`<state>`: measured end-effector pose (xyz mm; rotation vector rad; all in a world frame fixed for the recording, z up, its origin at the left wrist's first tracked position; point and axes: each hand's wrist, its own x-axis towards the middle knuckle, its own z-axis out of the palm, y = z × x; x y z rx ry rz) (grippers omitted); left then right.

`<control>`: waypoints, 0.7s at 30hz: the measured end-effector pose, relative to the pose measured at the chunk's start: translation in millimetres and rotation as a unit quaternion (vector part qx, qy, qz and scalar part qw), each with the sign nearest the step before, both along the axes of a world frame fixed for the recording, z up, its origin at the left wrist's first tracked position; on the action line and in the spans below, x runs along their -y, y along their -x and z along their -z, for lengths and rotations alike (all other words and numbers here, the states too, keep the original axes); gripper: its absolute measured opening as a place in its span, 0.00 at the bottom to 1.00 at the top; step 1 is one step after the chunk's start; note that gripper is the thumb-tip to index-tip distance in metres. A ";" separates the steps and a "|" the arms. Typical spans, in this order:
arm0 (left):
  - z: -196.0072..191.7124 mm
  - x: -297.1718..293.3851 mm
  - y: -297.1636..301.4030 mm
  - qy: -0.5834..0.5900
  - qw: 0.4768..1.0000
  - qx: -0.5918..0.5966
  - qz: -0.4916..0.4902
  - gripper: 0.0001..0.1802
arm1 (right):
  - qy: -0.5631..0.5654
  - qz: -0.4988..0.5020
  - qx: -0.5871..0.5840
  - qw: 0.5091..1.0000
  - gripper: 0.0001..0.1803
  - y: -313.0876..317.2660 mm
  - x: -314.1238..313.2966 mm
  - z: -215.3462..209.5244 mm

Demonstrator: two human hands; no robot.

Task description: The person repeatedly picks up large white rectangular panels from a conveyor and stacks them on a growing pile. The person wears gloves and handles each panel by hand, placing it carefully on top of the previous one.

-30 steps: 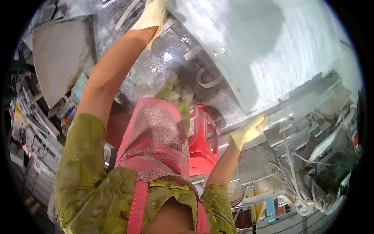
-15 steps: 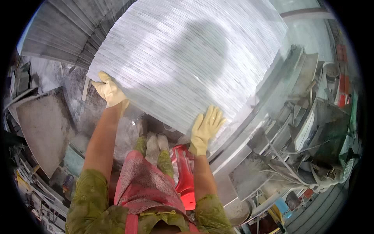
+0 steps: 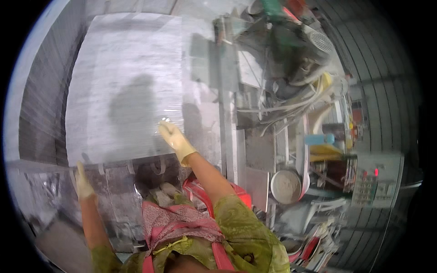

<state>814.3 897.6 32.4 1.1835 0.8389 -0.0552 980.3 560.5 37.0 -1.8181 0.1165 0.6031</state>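
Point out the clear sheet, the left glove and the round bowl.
clear sheet [image 3: 125, 86], head view, middle of its face.
left glove [image 3: 83, 184], head view, back of the hand.
round bowl [image 3: 286, 186], head view, its grey inside.

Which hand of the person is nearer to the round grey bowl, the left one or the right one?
The right hand is nearer. It rests on the large grey sheet, to the left of and above the round grey bowl. The left hand grips the sheet's lower left edge, much farther away.
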 end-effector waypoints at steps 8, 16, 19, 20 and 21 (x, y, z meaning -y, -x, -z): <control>-121.9 86.9 -11.5 0.093 0.946 0.130 0.282 0.32 | -0.349 -0.187 -0.191 0.898 0.25 90.1 1.1 -175.3; -190.6 193.6 -75.5 0.042 0.900 0.191 0.390 0.24 | -0.186 -0.102 0.080 0.974 0.14 59.3 10.0 -141.4; -139.5 199.0 -99.3 0.033 0.904 0.291 0.312 0.28 | -0.221 0.041 0.025 0.974 0.21 11.8 108.7 -179.4; -145.0 209.0 -103.4 0.205 0.917 0.274 0.204 0.29 | -0.231 0.162 0.082 0.956 0.23 -3.1 150.9 -180.4; -142.4 211.0 -104.6 0.198 0.928 0.254 0.184 0.30 | -0.249 0.237 0.161 0.925 0.23 -10.6 189.6 -199.8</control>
